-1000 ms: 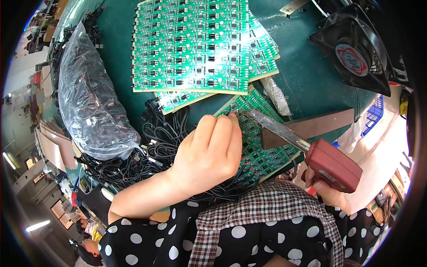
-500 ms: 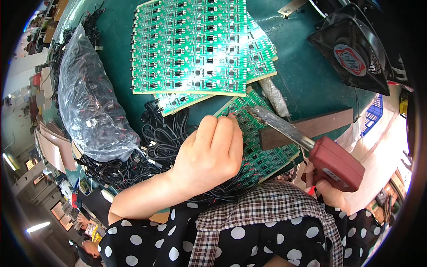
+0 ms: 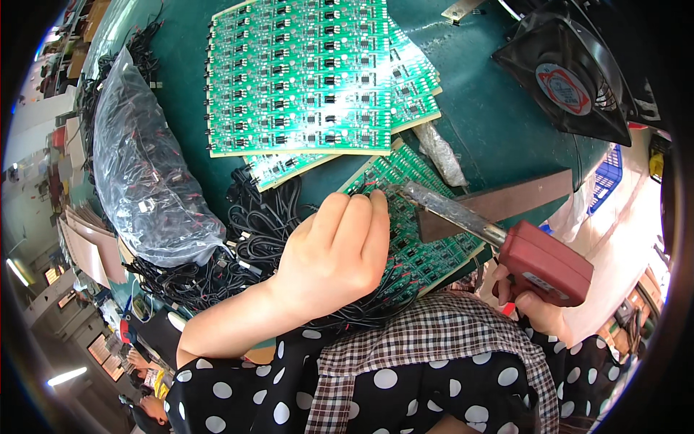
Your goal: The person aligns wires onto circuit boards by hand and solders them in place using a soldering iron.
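Note:
My right hand (image 3: 538,307) grips the handle of a red soldering gun (image 3: 547,264). Its long metal barrel points left, and the tip is by the far part of a green circuit board panel (image 3: 441,253), close to my left fingertips. Over the panel's left side, my left hand (image 3: 336,242) is closed in a pinch. A thin reddish wire shows at the fingertips; the rest of it is hidden by the hand. A dark flat bar (image 3: 506,206) lies across the panel under the barrel. Red and black wire ends lie along the panel's near left side.
Stacked green circuit panels (image 3: 300,79) lie beyond my hands. Bundled black cables (image 3: 264,217) are left of my left hand, beside a clear plastic bag (image 3: 148,170) of cables. A black fan (image 3: 567,83) stands far right. A wrapped roll (image 3: 441,155) sits near the stack.
The soldering gun's tip has dipped slightly toward me and sits nearer my left fingertips. My left hand has shifted slightly left, still pinched. The whole view has moved a little.

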Action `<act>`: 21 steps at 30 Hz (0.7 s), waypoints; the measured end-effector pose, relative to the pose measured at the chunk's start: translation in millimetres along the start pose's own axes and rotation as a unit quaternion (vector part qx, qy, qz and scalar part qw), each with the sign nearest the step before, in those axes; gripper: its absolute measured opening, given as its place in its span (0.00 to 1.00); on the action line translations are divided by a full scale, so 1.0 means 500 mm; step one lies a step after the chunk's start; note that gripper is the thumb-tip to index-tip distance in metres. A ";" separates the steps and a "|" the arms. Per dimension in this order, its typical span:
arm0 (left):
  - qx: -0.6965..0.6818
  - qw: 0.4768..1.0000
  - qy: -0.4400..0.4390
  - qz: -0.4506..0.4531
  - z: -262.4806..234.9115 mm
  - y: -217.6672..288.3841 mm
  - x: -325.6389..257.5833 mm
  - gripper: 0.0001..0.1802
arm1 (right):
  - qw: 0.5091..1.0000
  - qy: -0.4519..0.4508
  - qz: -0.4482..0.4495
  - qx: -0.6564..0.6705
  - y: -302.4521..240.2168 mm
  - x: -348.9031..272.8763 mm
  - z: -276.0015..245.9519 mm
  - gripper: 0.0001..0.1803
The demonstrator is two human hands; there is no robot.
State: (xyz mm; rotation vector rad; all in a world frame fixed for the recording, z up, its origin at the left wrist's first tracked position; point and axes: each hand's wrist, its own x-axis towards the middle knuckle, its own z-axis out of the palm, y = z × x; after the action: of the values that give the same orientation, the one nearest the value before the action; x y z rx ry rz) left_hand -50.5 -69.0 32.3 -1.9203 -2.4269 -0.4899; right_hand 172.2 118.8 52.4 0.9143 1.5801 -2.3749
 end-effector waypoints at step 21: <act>0.132 0.989 0.016 0.068 0.016 0.002 -0.001 0.13 | 0.992 -0.024 0.122 0.037 -0.060 0.007 -0.013 0.35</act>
State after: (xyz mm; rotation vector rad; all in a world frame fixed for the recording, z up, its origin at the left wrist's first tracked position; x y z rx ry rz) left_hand -47.9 -67.3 24.6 -1.9287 -2.1922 -0.1819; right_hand 158.8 138.4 72.3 0.9938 1.2879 -2.2774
